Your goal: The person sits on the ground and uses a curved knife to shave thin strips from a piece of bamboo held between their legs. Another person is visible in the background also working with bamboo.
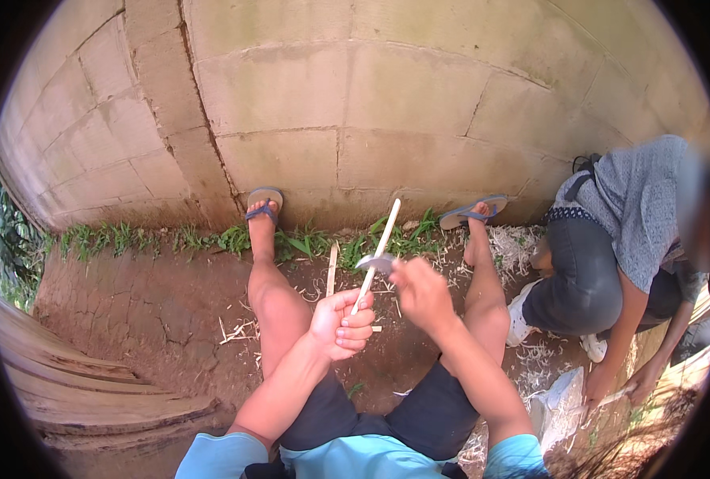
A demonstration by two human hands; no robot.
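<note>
My left hand (341, 325) is closed around the lower part of a slim, pale whittled stick (386, 234), which slants up and to the right toward the wall. In my right hand (424, 294) is a small knife with a curved grey blade (376, 263); its handle is hidden by my fingers. The blade lies across the stick, a little above my left hand. A flat strip of pale wood (333, 270) shows behind the left hand, between my legs.
A block wall (419, 96) rises in front, grass (307, 242) along its foot. Wood shavings (239, 330) lie on the brown soil (155, 303). Long planks (67, 383) are at the left. To the right, a person in a grey top (638, 199) crouches beside a white sack (559, 405).
</note>
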